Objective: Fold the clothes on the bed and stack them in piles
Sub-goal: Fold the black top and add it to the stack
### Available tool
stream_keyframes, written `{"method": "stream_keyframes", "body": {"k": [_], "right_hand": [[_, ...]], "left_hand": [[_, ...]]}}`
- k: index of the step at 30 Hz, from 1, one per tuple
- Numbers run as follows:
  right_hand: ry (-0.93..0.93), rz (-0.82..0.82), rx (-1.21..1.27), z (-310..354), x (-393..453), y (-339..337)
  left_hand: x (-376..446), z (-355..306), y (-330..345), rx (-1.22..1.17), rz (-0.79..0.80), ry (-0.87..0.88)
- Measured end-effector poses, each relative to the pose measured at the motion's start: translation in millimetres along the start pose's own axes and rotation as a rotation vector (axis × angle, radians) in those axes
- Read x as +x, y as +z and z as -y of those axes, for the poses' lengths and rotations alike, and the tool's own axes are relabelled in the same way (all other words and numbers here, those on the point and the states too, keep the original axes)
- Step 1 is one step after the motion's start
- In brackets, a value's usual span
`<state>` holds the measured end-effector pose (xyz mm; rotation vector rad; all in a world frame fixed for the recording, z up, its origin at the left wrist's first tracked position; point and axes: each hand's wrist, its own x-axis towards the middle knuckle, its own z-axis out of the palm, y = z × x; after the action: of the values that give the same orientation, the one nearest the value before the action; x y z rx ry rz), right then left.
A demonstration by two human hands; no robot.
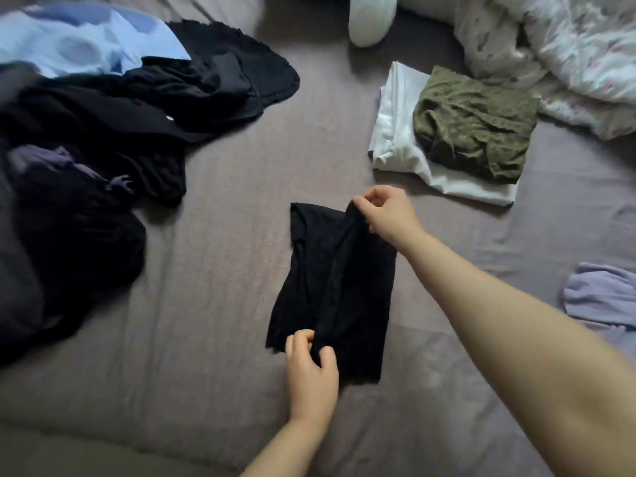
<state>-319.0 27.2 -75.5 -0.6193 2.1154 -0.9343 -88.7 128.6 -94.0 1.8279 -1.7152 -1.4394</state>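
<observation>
Pinching black top [330,287] both ends: left hand [311,373] near, right hand [387,213] far.

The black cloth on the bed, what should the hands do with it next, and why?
Probably carry the lifted fold across and lay it flat. The right hand pinches the far end and the left hand the near end of a raised ridge along the black cloth, so the fold looks half done.

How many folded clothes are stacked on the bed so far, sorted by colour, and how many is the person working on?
White, folded, bottom of the pile: 1
Olive green, folded, on top of the white one: 1
Black, pinched by the left hand and the right hand, half folded: 1
Total: 3
</observation>
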Motion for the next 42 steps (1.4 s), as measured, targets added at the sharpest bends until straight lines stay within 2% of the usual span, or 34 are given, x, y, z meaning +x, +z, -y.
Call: {"method": "stream_keyframes", "body": {"k": [8,14,16,18,20,22,23,25,29,32,36,39,42], "right_hand": [[0.116,0.014,-0.08,17.1,27.4,75.0],[0.118,0.162,0.018,9.8,17.6,83.2],[0.098,0.154,0.01,8.7,10.2,77.5],[0.065,-0.017,-0.027,1.9,-1.2,70.7],[0.1,-0.312,-0.077,-16.7,-19.2,63.7],[0.269,-0.515,-0.091,-42.0,-43.7,57.4],[0.367,-0.539,-0.065,-53.4,-54.6,55.4],[0.473,-0.499,0.054,-70.8,-68.6,51.6],[0.49,-0.348,0.248,-77.2,-63.1,39.0],[0.486,-0.161,0.262,-76.4,-60.0,36.9],[0.543,-0.057,0.307,-83.1,-71.3,32.4],[0.526,-0.061,0.358,-89.1,-80.8,28.2],[0.472,-0.136,0.376,-89.8,-83.0,19.9]], "left_hand": [[56.1,25.2,-36.9,0.096,-0.037,-0.099],[62.3,36.9,-47.9,0.103,-0.071,-0.181],[64.7,38.6,-51.2,0.138,-0.095,-0.166],[69.2,36.4,-53.7,0.196,-0.084,-0.095],[77.3,29.4,-52.8,0.216,-0.001,-0.01],[91.0,17.6,-47.0,0.183,0.106,-0.01],[100.8,10.8,-42.2,0.16,0.143,-0.038],[121.7,-3.5,-31.4,0.133,0.181,-0.084],[159.6,-38.1,-15.2,0.059,0.238,-0.212],[179.2,-48.2,-8.9,0.115,0.302,-0.211],[179.4,-41.2,-9.1,0.132,0.37,-0.226],[172.4,-37.8,-11.7,0.1,0.34,-0.163],[162.6,-36.6,-8.0,-0.041,0.431,-0.212]]}}
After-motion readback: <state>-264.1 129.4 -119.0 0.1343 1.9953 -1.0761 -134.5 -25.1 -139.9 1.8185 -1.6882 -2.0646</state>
